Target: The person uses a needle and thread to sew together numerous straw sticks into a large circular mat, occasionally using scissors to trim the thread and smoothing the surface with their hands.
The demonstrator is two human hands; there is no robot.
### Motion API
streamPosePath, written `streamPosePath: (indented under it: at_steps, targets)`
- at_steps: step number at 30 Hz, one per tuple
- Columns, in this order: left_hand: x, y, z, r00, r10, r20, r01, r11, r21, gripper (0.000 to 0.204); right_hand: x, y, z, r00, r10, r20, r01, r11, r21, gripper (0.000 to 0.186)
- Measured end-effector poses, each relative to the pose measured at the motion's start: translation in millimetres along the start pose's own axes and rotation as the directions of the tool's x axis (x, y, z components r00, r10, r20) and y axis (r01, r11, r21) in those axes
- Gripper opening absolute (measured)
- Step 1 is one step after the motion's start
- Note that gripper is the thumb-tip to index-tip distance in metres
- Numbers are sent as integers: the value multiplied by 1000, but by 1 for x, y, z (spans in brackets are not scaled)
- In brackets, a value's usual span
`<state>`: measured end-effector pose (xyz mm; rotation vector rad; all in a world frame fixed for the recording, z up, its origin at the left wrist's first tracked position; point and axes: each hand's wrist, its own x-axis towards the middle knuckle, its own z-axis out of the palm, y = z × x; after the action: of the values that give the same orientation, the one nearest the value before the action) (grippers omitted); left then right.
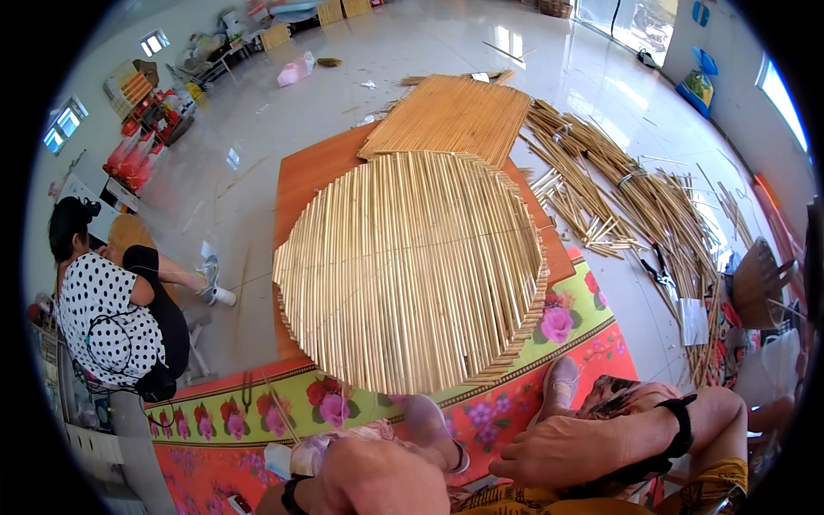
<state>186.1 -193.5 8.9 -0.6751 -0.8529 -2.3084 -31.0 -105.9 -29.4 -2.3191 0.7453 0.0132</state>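
In front of my knees lies a round mat of straw-coloured stalks (412,266), laid side by side and crossed by a thin dark line of stitching. My left hand (382,476) is at the bottom, over my lap, its back turned up and its fingers hidden. To its right, my right hand (558,451) is curled with its fingers bent under; whatever they may hold is out of sight. Both hands are nearest to the mat's near edge but apart from it. A rectangular stalk panel (455,116) lies beyond, partly covered by the round mat.
A brown board (296,197) and a flowered cloth (566,343) lie beneath the mat. Bundled stalks (609,172), black-handled pliers (658,273) and a woven basket (760,287) are on the right. A person in a dotted top (112,309) sits at the left.
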Motion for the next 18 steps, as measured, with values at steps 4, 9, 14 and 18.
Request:
streamPosePath:
  at_steps: [4, 9, 14, 18]
  targets:
    - [7, 18, 1, 999, -24, 29, 24, 1000, -5, 15, 3, 6, 8, 995, -86, 45, 90, 992, -90, 16]
    - [19, 18, -12, 992, 20, 123, -26, 998, 50, 14, 4, 3, 3, 997, -70, -13, 70, 998, 7, 16]
    - [23, -28, -18, 802, 571, 177, -586, 809, 48, 16, 9, 0, -2, 996, -89, -1, 89, 995, -46, 16]
    - [10, 24, 7, 992, 29, -127, 1, 973, 230, 13, 15, -3, -6, 995, -95, 23, 97, 993, -62, 16]
